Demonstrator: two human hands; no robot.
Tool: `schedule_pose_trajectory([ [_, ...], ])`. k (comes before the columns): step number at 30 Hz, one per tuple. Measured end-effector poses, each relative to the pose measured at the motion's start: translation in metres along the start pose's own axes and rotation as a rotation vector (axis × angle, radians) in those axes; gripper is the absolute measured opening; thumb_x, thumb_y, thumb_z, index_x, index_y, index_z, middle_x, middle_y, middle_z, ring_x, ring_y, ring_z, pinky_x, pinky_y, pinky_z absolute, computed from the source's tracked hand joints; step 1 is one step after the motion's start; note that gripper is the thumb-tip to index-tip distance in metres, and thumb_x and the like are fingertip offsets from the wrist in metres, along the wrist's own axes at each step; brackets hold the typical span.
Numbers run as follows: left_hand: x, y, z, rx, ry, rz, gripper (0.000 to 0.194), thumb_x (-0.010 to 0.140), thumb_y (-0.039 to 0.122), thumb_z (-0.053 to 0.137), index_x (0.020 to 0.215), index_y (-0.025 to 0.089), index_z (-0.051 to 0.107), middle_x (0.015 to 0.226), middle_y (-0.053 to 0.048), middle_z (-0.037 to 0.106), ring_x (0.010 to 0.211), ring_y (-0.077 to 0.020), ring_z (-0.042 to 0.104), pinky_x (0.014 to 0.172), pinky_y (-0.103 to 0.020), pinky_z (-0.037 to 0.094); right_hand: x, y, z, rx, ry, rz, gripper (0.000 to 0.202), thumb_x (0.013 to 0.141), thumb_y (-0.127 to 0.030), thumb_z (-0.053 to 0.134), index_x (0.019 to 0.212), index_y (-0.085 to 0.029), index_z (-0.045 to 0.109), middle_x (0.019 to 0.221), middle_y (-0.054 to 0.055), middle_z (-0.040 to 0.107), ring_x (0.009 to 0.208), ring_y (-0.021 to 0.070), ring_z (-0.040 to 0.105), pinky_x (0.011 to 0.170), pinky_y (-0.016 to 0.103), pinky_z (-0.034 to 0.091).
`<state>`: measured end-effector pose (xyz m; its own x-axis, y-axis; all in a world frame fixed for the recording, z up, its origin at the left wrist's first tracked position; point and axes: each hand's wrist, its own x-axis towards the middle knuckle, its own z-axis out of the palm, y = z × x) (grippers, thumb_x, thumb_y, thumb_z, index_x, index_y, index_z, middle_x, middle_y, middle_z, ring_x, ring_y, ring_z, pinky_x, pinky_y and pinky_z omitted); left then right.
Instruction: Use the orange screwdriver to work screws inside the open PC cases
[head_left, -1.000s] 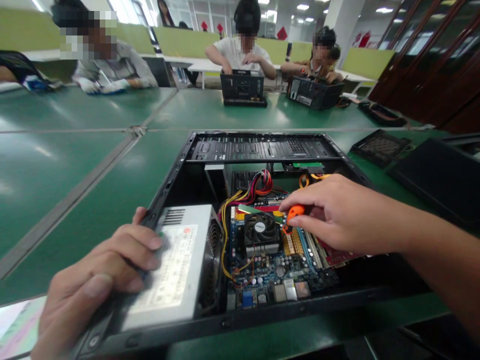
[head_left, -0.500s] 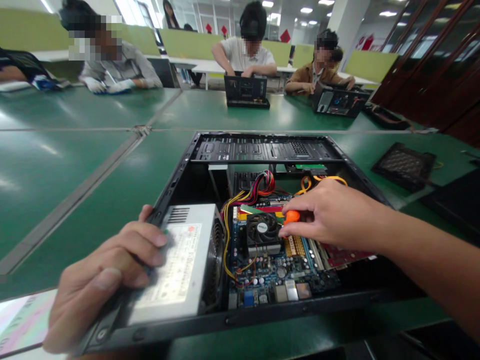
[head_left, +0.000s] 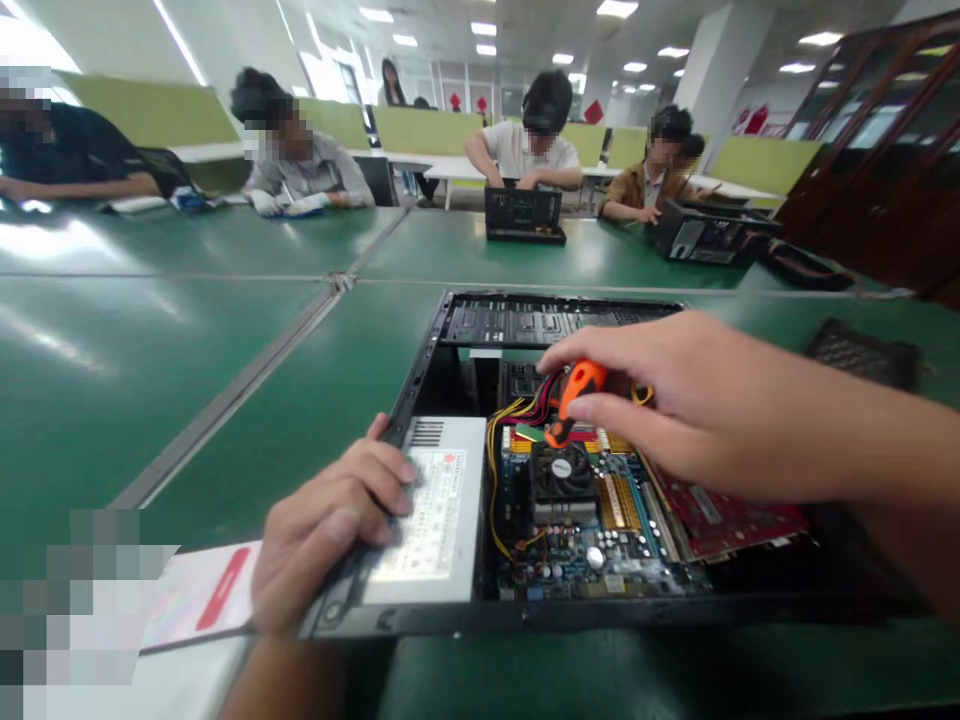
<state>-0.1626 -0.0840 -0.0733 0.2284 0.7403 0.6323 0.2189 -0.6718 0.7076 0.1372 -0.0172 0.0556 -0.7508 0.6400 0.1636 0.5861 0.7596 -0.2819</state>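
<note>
1. Right hand (head_left: 675, 410): pinching one orange-and-black tool (head_left: 582, 382), tilted, lower end at the far edge of the cooling fan (head_left: 562, 473); contact cannot be told.
2. Left hand (head_left: 330, 525): clasped over the left rim of the computer case (head_left: 570, 614), fingertips at the power supply (head_left: 439, 500).
3. Case: open, flat on the green tabletop (head_left: 187, 390); red card (head_left: 746, 527) at right.

Your orange-and-black tool (head_left: 581, 390) is tilted above your open black computer case (head_left: 525, 617), which lies flat on the tabletop (head_left: 187, 370), silver power supply (head_left: 442, 520) at its left.
</note>
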Motion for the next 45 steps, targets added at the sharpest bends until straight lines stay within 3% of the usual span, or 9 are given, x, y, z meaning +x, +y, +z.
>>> schedule_pose_trajectory([
  [5,-0.003,-0.001,0.003,0.007,0.042,-0.025,0.034,0.091,0.037,0.051,0.064,0.022,0.065,0.069,-0.005,0.066,0.085,-0.0232,0.063,0.114,-0.050,0.035,0.019,-0.009,0.059,0.054,-0.144,-0.096,0.034,0.097,-0.021,0.050,0.130,-0.014,0.058,0.122,0.012,0.069,0.108,0.0253,0.065,0.091,0.037,0.050],
  [8,-0.002,0.002,0.004,0.015,0.055,-0.019,0.036,0.092,0.038,0.051,0.063,0.021,0.065,0.068,-0.004,0.066,0.084,-0.0227,0.063,0.111,-0.050,0.038,0.016,-0.001,0.077,0.068,-0.156,-0.079,0.035,0.097,-0.021,0.050,0.131,-0.014,0.057,0.125,0.012,0.067,0.111,0.0256,0.064,0.093,0.038,0.050],
  [15,-0.003,0.002,0.004,-0.013,0.042,-0.028,0.035,0.093,0.035,0.050,0.065,0.021,0.065,0.071,-0.004,0.065,0.087,-0.0222,0.062,0.112,-0.047,0.036,0.018,0.007,0.077,0.040,-0.164,-0.051,0.033,0.097,-0.025,0.053,0.127,-0.016,0.061,0.117,0.010,0.071,0.108,0.0258,0.066,0.091,0.037,0.049],
  [20,-0.004,-0.001,0.004,-0.020,0.045,-0.031,0.034,0.093,0.035,0.050,0.065,0.021,0.065,0.072,-0.004,0.065,0.088,-0.0224,0.062,0.114,-0.047,0.034,0.028,0.011,0.083,-0.051,-0.147,0.025,0.036,0.093,-0.050,0.057,0.097,-0.018,0.072,0.088,0.009,0.075,0.085,0.0284,0.071,0.076,0.039,0.050],
  [24,-0.007,-0.005,0.003,-0.033,0.052,-0.033,0.033,0.092,0.036,0.051,0.067,0.022,0.066,0.073,-0.005,0.065,0.089,-0.0237,0.061,0.116,-0.051,0.030,0.026,0.013,0.081,0.063,-0.157,-0.013,0.022,0.097,-0.029,0.053,0.112,-0.018,0.066,0.107,0.009,0.073,0.101,0.0250,0.067,0.087,0.037,0.048],
  [27,-0.006,-0.005,0.004,-0.043,0.053,-0.021,0.033,0.093,0.036,0.051,0.067,0.022,0.066,0.073,-0.005,0.065,0.089,-0.0237,0.061,0.116,-0.050,0.030,0.022,0.012,0.072,0.191,-0.158,-0.028,0.033,0.093,-0.015,0.053,0.126,-0.018,0.052,0.113,0.009,0.070,0.103,0.0210,0.064,0.088,0.032,0.046],
  [31,-0.004,-0.003,0.005,-0.042,0.055,-0.013,0.033,0.092,0.036,0.052,0.065,0.021,0.065,0.071,-0.004,0.065,0.087,-0.0229,0.061,0.116,-0.049,0.032,0.027,0.012,0.061,0.176,-0.029,0.053,0.019,0.092,-0.018,0.054,0.111,-0.018,0.051,0.099,0.007,0.069,0.087,0.0198,0.063,0.076,0.031,0.045],
  [41,-0.005,-0.001,0.005,-0.055,0.068,-0.020,0.033,0.092,0.035,0.053,0.065,0.020,0.065,0.073,-0.004,0.066,0.088,-0.0220,0.062,0.119,-0.050,0.028,0.041,0.023,0.085,0.055,-0.115,0.030,0.020,0.093,-0.019,0.052,0.113,-0.017,0.051,0.097,0.010,0.070,0.086,0.0218,0.064,0.075,0.032,0.042],
  [45,-0.004,-0.001,0.007,-0.052,0.084,-0.034,0.035,0.091,0.037,0.054,0.063,0.021,0.065,0.071,-0.005,0.066,0.086,-0.0225,0.062,0.118,-0.051,0.029,0.043,0.022,0.086,-0.075,-0.069,0.067,0.024,0.094,-0.038,0.057,0.108,-0.018,0.060,0.089,0.009,0.071,0.081,0.0243,0.065,0.071,0.033,0.043],
])
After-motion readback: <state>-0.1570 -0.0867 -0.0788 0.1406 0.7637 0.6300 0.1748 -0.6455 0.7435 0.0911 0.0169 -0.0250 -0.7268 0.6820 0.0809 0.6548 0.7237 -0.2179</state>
